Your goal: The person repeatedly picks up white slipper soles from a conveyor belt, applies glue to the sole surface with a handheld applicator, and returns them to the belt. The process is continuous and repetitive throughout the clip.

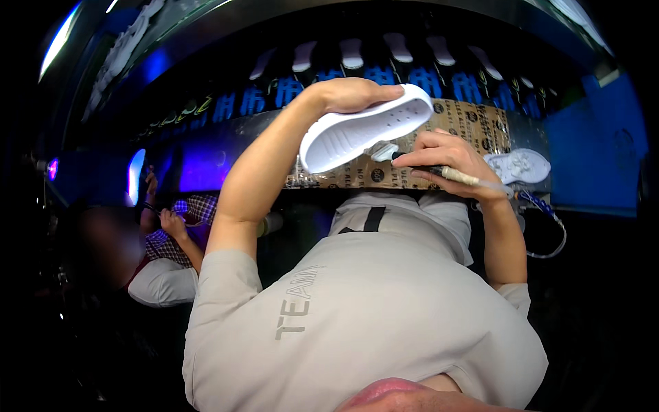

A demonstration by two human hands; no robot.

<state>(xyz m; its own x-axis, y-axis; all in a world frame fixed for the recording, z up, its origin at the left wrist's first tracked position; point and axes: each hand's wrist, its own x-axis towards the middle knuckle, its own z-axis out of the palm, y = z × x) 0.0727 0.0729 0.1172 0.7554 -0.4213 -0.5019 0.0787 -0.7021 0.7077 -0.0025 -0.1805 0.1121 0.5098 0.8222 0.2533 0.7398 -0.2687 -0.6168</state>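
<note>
My left hand [353, 95] grips a white shoe sole [367, 134] by its upper edge, near the right end. The sole is tilted, with its hollow, ribbed inner side and small holes showing. In my right hand [453, 152], closed around the handle, is a brush [382, 151] with a pale, wide head. A thin clear tube runs from the handle's rear end along my wrist. The brush head lies at the sole's lower rim; whether it touches cannot be made out. To the right of that hand lies another white shoe piece [523, 167] with bumps.
Brown printed paper [491, 127] covers the work surface below my hands. Behind it stands a row of blue holders [381, 74] and several pale soles [352, 53]. A blue panel [594, 158] borders the right. A blue hose [539, 202] hangs there. At left, another person's hand [173, 223] works.
</note>
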